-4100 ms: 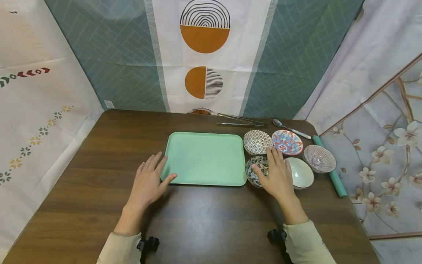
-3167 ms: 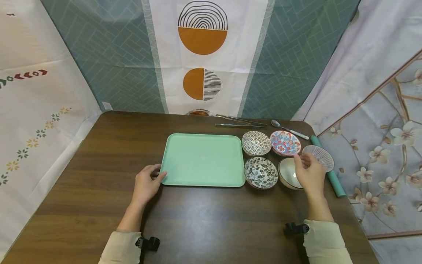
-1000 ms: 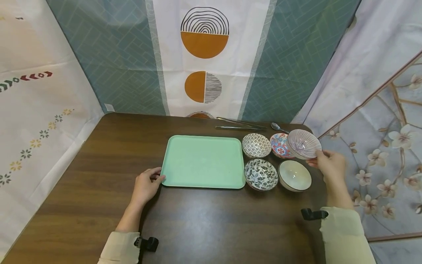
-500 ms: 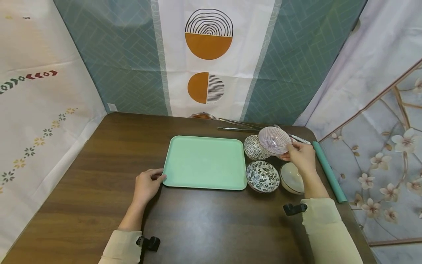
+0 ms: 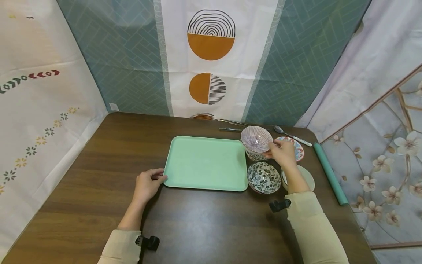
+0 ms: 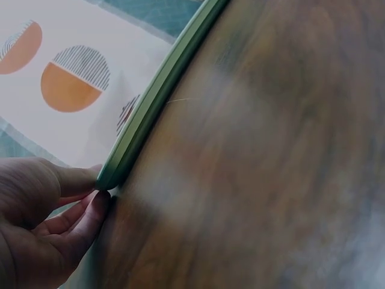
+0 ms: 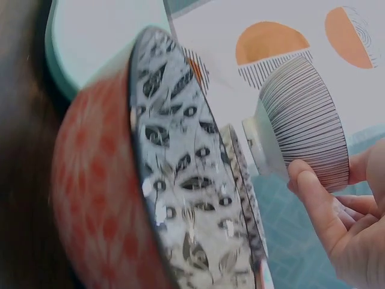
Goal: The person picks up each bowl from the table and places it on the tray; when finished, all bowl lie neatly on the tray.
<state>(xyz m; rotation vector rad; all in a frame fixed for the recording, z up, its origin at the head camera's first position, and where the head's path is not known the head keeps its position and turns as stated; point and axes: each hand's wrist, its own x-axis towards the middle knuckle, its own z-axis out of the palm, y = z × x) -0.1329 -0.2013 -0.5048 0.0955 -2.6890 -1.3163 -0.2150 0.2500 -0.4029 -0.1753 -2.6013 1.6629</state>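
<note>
My right hand pinches the rim of a bowl with fine purple stripes and a pale foot. In the head view this striped bowl overlaps a brown-patterned bowl; the right wrist view shows it raised above the other bowls. At the tray's near left corner, my left hand pinches the edge of a light green tray. The left wrist view shows thumb and fingers on the tray's rim. Just below the right hand sits a bowl with a black leaf pattern, red outside in the right wrist view.
A plain cream bowl lies partly under the right forearm. Behind the hand is a red and blue patterned dish. A spoon and thin metal utensils lie at the back; a green roll lies at the right edge.
My right hand has picked up the striped bowl from the far right and carried it left, past the red and blue dish. My left hand has moved onto the tray's corner and stays there.
</note>
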